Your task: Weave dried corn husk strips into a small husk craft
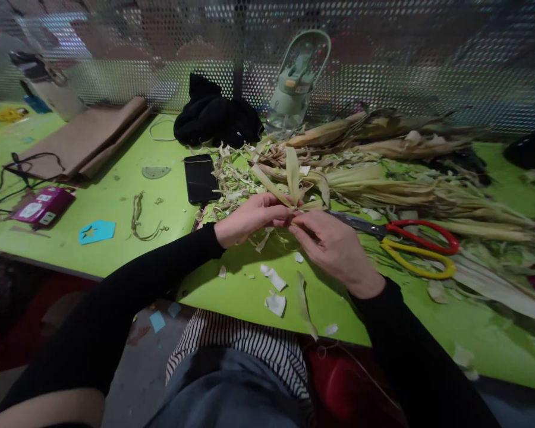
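Observation:
My left hand (249, 217) and my right hand (332, 246) meet over the green table (116, 202), both pinched on strips of dried corn husk (293, 175) that stick up between the fingers. The fingertips touch at the base of the strips. A heap of dried husks and stalks (383, 184) lies just behind and to the right of my hands. Small torn husk scraps (274, 291) lie on the table under my wrists.
Scissors with red and yellow handles (417, 246) lie right of my right hand. A black phone (200, 178), a black cloth (216, 119), a pale green bottle (296, 83), brown folded paper (87, 139), a pink box (44, 205) and a blue tag (97, 231) sit around. A perforated screen backs the table.

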The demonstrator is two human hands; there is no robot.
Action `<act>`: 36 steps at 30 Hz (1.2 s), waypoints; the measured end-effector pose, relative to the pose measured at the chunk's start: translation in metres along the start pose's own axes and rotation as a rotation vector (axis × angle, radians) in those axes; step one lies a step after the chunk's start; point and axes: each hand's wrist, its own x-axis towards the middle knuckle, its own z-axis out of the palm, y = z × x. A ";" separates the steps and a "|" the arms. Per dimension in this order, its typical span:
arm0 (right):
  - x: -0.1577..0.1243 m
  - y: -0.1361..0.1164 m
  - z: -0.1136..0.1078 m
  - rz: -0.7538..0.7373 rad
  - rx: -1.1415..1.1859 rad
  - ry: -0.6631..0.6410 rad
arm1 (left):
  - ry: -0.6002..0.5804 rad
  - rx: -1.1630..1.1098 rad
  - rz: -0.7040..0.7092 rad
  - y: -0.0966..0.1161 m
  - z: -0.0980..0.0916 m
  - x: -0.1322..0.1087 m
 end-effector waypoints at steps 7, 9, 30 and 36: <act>0.001 -0.006 -0.002 0.146 0.055 0.085 | 0.024 0.107 -0.033 0.008 0.000 -0.002; 0.002 -0.006 -0.006 0.213 0.101 0.111 | -0.016 0.145 -0.080 0.012 -0.001 -0.005; 0.001 -0.003 0.008 0.475 0.506 0.197 | 0.208 -0.015 0.107 0.008 0.002 -0.001; 0.001 -0.013 0.002 0.089 0.140 0.278 | 0.023 0.608 0.083 0.008 -0.003 -0.004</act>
